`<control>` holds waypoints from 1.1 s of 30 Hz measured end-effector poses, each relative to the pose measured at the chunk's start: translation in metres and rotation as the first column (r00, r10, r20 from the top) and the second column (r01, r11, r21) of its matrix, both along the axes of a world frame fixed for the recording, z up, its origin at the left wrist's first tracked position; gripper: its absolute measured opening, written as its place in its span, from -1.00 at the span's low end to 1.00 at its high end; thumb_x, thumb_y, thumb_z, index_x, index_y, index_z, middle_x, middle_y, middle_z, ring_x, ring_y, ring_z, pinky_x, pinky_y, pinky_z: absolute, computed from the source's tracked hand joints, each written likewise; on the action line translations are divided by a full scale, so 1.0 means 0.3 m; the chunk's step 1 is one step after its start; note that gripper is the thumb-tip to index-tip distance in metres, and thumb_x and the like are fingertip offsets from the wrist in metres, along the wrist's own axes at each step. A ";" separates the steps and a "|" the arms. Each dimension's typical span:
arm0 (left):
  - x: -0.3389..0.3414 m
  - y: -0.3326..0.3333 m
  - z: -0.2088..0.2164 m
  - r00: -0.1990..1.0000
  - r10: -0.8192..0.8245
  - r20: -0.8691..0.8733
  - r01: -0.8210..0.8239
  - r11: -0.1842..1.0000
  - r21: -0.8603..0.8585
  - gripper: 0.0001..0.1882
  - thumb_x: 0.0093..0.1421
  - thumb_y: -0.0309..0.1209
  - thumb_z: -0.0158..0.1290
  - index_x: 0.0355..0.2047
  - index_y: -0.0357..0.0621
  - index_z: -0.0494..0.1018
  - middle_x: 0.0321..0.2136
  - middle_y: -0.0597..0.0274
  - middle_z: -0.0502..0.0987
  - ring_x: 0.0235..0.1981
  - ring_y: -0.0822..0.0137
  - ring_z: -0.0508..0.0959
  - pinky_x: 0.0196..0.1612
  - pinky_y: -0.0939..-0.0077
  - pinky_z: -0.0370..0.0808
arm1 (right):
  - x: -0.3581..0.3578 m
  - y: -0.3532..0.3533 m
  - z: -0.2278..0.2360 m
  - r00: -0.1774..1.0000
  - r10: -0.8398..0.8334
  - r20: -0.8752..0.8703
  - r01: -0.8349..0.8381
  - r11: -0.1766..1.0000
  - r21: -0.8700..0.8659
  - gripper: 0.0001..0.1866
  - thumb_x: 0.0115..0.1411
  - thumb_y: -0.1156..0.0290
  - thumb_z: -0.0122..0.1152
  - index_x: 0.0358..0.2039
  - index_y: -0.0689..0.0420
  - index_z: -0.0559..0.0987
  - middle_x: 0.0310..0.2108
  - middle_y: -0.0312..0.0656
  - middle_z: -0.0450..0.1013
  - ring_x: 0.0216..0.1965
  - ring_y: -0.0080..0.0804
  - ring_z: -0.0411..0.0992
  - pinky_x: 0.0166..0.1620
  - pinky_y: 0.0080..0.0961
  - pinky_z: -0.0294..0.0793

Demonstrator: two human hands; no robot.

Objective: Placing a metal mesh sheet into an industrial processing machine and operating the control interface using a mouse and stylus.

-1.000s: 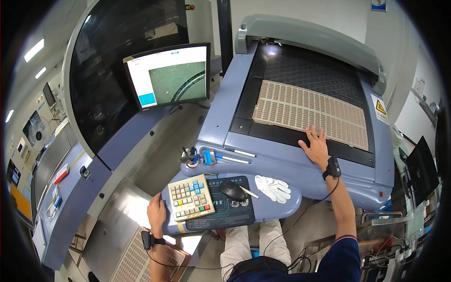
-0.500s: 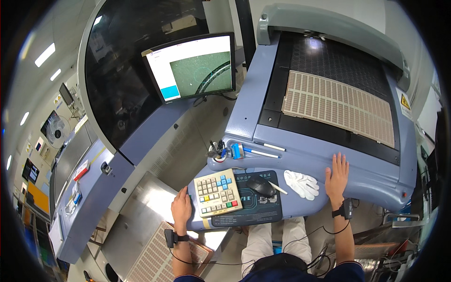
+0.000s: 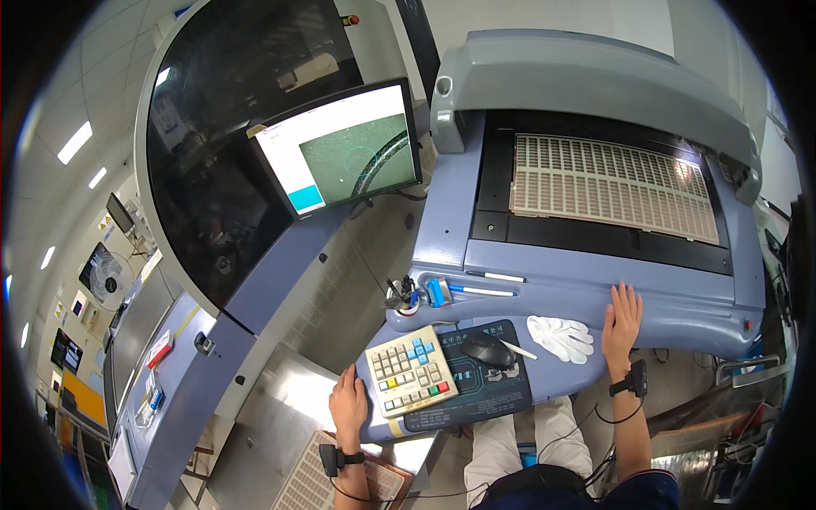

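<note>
Patterned panel (image 3: 612, 189), far right corner indistinct in bright glare (image 3: 685, 175)

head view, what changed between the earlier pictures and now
The right hand drew back from the panel to the machine's blue front; the grey gantry slid toward the person, up to the panel's far edge. Left hand, keypad, mouse and white glove stayed put.

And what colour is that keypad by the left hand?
The keypad has a cream casing, with some blue keys; it shows in the head view.
</note>
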State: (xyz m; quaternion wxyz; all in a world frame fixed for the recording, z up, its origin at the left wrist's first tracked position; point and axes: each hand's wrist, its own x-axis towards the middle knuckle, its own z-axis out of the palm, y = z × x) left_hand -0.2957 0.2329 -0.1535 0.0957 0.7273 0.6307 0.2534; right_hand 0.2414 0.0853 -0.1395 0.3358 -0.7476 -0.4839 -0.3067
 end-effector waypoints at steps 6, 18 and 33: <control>-0.020 -0.002 -0.009 1.000 0.011 0.004 -0.011 1.000 0.003 -0.57 0.38 -0.34 -0.14 0.20 -0.17 0.40 0.14 -0.02 0.49 0.10 -0.04 0.51 0.14 0.09 0.40 | -0.009 0.009 -0.023 1.000 -0.006 -0.012 0.006 1.000 -0.013 -0.63 0.40 0.43 -0.05 0.16 0.23 0.52 0.27 -0.05 0.38 0.34 -0.02 0.25 0.41 -0.03 0.03; -0.007 -0.007 0.013 1.000 0.013 0.009 -0.013 1.000 0.003 -0.58 0.37 -0.36 -0.13 0.20 -0.15 0.41 0.14 -0.02 0.50 0.10 -0.04 0.51 0.16 0.08 0.41 | 0.013 0.010 -0.043 0.999 -0.018 0.045 0.020 0.999 -0.031 -0.62 0.41 0.45 -0.08 0.17 0.25 0.50 0.27 -0.03 0.37 0.35 -0.01 0.22 0.42 -0.01 0.00; 0.000 0.005 0.010 1.000 0.020 -0.024 -0.020 1.000 -0.018 -0.55 0.34 -0.41 -0.12 0.22 -0.14 0.40 0.15 -0.02 0.48 0.13 -0.04 0.48 0.19 0.09 0.38 | 0.017 0.015 -0.033 0.999 -0.031 0.021 0.033 0.998 -0.058 -0.60 0.42 0.44 -0.12 0.18 0.26 0.50 0.26 0.01 0.38 0.35 0.01 0.23 0.42 0.02 0.00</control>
